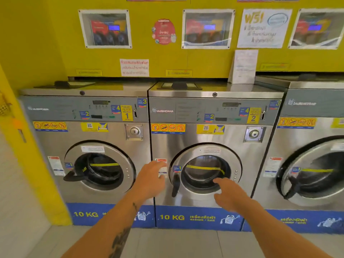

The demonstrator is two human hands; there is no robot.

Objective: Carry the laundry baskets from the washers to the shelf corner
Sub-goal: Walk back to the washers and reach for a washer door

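Note:
Three steel front-loading washers stand in a row against a yellow wall: washer 1 (89, 146) on the left, washer 2 (208, 138) in the middle, a third washer (312, 155) at the right edge. All three round doors are closed. No laundry basket is in view. My left hand (151, 176) reaches forward, empty with fingers apart, in front of the seam between washers 1 and 2. My right hand (229, 193) is also empty and spread, in front of the lower right of washer 2's door (204, 170).
A yellow wall column (28, 146) juts out at the left of washer 1. Pale tiled floor (167, 243) runs in front of the machines. Payment boxes and paper notices hang on the wall above the washers.

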